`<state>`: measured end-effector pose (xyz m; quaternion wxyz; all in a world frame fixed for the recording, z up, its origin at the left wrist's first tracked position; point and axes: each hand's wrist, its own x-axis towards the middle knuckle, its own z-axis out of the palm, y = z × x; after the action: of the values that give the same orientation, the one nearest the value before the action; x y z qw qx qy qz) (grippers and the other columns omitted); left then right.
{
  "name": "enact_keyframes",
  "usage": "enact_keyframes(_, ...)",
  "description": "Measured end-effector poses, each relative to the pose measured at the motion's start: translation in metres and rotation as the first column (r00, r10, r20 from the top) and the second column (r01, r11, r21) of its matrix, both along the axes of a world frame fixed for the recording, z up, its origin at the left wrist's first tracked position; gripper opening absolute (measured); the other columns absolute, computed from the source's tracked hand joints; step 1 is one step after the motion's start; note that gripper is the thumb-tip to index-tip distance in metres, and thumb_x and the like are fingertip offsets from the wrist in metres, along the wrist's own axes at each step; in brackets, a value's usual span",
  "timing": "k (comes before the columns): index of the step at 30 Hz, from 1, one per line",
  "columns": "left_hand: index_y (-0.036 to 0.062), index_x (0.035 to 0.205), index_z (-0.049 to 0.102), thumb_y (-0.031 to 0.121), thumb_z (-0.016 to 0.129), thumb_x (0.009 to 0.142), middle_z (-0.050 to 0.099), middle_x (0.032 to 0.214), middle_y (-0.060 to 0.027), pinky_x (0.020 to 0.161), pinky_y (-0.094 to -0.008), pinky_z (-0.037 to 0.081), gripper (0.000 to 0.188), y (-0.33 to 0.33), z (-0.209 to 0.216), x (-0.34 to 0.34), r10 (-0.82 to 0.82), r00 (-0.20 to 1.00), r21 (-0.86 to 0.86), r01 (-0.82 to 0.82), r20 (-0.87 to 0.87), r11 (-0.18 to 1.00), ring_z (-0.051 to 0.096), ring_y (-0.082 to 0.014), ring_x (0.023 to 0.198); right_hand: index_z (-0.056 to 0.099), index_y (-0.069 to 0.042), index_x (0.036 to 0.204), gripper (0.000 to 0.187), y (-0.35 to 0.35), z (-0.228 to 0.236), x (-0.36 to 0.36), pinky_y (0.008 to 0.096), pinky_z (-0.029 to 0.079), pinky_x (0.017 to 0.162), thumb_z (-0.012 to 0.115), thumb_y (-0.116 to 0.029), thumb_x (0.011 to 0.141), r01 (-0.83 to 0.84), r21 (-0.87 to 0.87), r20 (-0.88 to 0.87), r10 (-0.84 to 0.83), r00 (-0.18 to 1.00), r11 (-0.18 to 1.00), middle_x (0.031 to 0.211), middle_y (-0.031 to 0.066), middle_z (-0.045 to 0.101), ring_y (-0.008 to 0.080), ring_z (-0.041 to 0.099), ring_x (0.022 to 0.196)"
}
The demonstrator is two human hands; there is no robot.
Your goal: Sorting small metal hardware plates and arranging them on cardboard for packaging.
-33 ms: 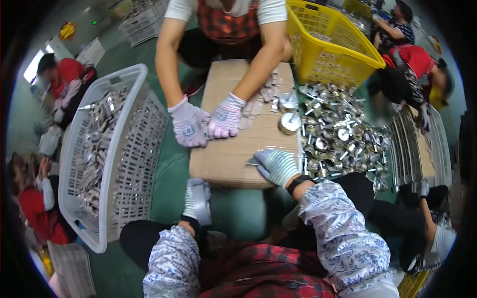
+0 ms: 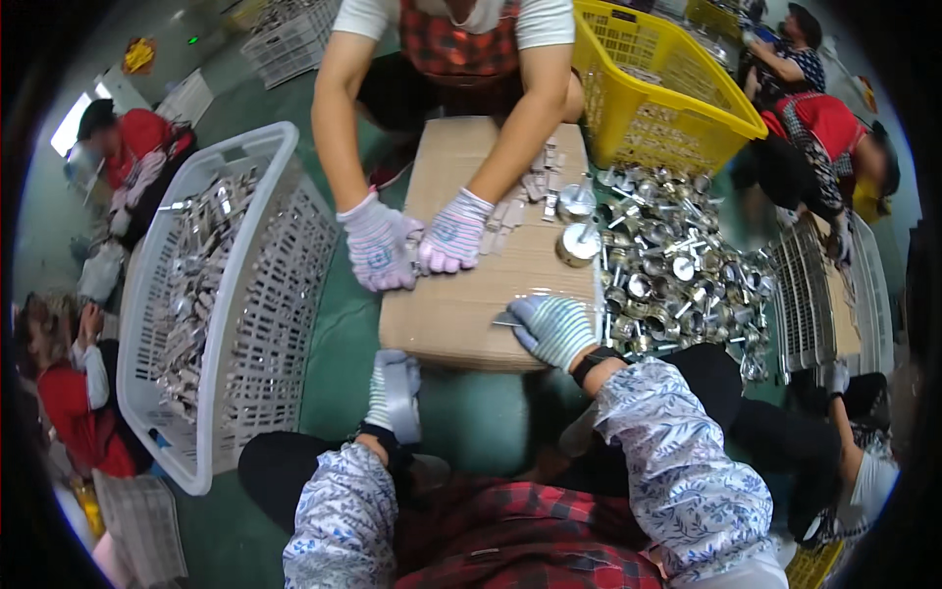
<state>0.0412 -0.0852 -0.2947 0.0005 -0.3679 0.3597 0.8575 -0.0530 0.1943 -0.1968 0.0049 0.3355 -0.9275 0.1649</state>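
Observation:
My right hand (image 2: 548, 329) is closed around a small flat metal piece (image 2: 507, 319), which sticks out past the fingertips over the near right part of a cardboard-topped work surface (image 2: 442, 329). In my gloved left hand (image 2: 383, 388), off the near left corner of the cardboard, is a smooth grey rounded thing (image 2: 404, 404); its exact kind does not show. Opposite me, a co-worker's gloved hands (image 2: 417, 240) press close together at the cardboard's left side. Small flat metal pieces (image 2: 505, 216) lie beyond them, and two round metal cups with bolts (image 2: 578, 243) stand at the right edge.
A white crate (image 2: 285, 265) full of metal pieces stands at left. On the right lies a heap of metal cups with bolts (image 2: 682, 265), with a yellow crate (image 2: 677, 108) behind it. Other people sit at work on both sides. The floor (image 2: 339, 344) is green.
The whole view has shifted very slightly. My two hands keep the same holds, and the co-worker's hands have barely moved.

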Motion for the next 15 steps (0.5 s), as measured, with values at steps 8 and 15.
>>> enact_keyframes(8, 0.0095, 0.082, 0.052, 0.020, 0.060, 0.077, 0.053, 0.067, -0.0066, 0.040, -0.0275, 0.039, 0.014, 0.006, 0.038, -0.001, -0.044, 0.999, -0.012, 0.044, 0.022, 0.999, 0.047, -0.0167, 0.047, 0.059, -0.008, 0.097, 0.022, -0.002, -0.008, -0.004, 0.0445, 0.049, 0.066, 0.058, -0.024, 0.082, 0.023, -0.005, -0.023, -0.023, 0.999, 1.000, 0.082, 0.0142, 0.063, 0.0338, 0.062, 0.075)
enact_keyframes(15, 0.0045, 0.098, 0.053, 0.016, 0.057, 0.086, 0.055, 0.075, -0.0084, 0.039, -0.0232, 0.038, 0.017, -0.002, 0.039, 0.009, -0.149, 0.988, 0.024, 0.151, -0.045, 0.988, 0.046, -0.0162, 0.047, 0.060, -0.008, 0.097, 0.023, -0.001, -0.010, -0.004, 0.0432, 0.050, 0.070, 0.059, -0.025, 0.081, 0.028, 0.006, -0.061, -0.027, 0.998, 1.000, 0.085, 0.0137, 0.064, 0.0321, 0.063, 0.078)
